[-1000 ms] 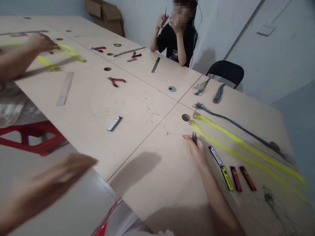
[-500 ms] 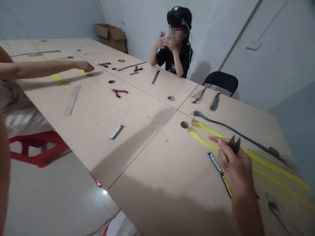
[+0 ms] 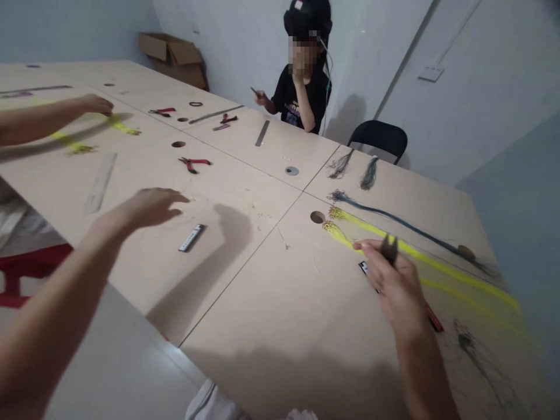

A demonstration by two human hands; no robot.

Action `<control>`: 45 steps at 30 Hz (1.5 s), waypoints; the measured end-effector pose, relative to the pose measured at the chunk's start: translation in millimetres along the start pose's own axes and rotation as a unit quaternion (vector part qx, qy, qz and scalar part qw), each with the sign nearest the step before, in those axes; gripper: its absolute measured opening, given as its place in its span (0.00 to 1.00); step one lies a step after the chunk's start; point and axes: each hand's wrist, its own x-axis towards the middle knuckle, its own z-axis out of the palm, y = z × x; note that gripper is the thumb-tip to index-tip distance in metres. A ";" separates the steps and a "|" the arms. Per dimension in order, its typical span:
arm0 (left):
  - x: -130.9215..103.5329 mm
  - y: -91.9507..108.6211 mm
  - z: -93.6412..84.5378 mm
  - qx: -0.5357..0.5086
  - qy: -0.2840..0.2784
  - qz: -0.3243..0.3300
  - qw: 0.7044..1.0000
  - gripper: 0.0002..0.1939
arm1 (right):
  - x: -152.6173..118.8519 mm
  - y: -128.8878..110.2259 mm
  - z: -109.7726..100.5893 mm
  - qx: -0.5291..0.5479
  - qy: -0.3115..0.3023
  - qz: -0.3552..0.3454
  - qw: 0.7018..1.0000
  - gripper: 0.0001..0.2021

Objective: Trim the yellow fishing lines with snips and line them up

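Right hand (image 3: 394, 286): hovering just above the table (image 3: 280, 326), fingers curled round a small dark pair of snips (image 3: 389, 249); the blades are poking up between forefinger and thumb, probably so the tips stay free for cutting.
Snips: sitting in the right hand, above the near yellow strand bundle (image 3: 350, 240); whether the blades are parted is hard to tell.
Left hand (image 3: 149, 207): reaching out over the table, palm down, fingers loosely spread, gripping nothing; it is hanging near a small grey bar (image 3: 191, 237) but not touching it.
Yellow strand bundles: two lying side by side, running away to the right, their capped ends (image 3: 335, 213) lined up beside a cable hole (image 3: 317, 217); apparently laid straight to keep the strands from tangling.
Dark strand bundle (image 3: 394, 220): lying just beyond the yellow ones, parallel to them.
Short dark tufts (image 3: 354, 166): two resting apart from the long bundles, near the far edge.
Flat packets (image 3: 433, 318): lying partly hidden under the right hand, close by.
Red-handled pliers (image 3: 193, 164): lying unused mid-table, well apart from both hands.
Steel ruler (image 3: 100, 182): lying flat towards the left.
Co-worker's arm (image 3: 48, 116): stretching in from the left, its hand resting on another yellow bundle (image 3: 120, 124).
Seated person (image 3: 300, 93): sitting at the far side, holding a small tool.
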 end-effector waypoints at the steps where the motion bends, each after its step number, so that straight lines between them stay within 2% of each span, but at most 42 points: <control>1: 20.8 13.4 8.2 -0.052 -0.051 -0.008 0.997 0.46 | 0.5 3.4 6.8 -0.005 -0.013 0.012 1.000 0.18; 2: 38.6 31.7 11.2 -0.122 -0.078 -0.007 0.989 0.41 | 1.5 5.7 13.6 -0.008 -0.027 0.015 0.999 0.19; 3: 53.4 53.4 8.8 -0.204 -0.082 0.009 0.976 0.36 | 3.3 6.7 20.1 -0.008 -0.039 0.011 0.999 0.19; 5: 75.4 99.4 -8.2 -0.347 -0.099 0.062 0.931 0.26 | 8.5 4.6 32.1 0.001 -0.048 -0.020 0.999 0.17; 7: 91.3 138.4 -30.2 -0.410 -0.082 0.045 0.907 0.19 | 15.2 -2.1 42.4 0.020 -0.045 -0.058 0.997 0.15; 9: 104.5 163.8 -45.1 -0.456 -0.039 0.023 0.889 0.15 | 21.7 -10.6 50.4 0.038 -0.043 -0.094 0.994 0.13; 11: 115.8 176.1 -48.8 -0.494 -0.013 0.013 0.870 0.13 | 26.9 -18.3 55.5 0.043 -0.043 -0.122 0.991 0.12; 17: 130.3 180.7 -32.8 -0.547 -0.006 0.007 0.837 0.11 | 34.6 -30.2 51.1 -0.022 -0.025 -0.182 0.983 0.09; 25: 132.3 189.8 -23.8 -0.564 0.000 0.019 0.825 0.10 | 37.4 -32.3 41.1 -0.046 -0.035 -0.222 0.973 0.04; 29: 133.5 190.9 -20.5 -0.565 0.015 0.015 0.825 0.10 | 37.3 -32.4 40.2 -0.067 -0.040 -0.233 0.969 0.04; 34: 132.2 193.4 -19.6 -0.543 0.016 0.021 0.839 0.09 | 34.1 -34.3 37.6 -0.121 0.019 -0.257 0.959 0.04; 38: 132.1 196.3 -20.0 -0.540 0.004 0.032 0.841 0.09 | 33.8 -35.3 37.5 -0.124 0.002 -0.263 0.957 0.02; 45: 132.2 197.5 -22.1 -0.551 -0.013 0.009 0.835 0.10 | 37.1 -35.4 33.5 -0.134 -0.013 -0.261 0.956 0.02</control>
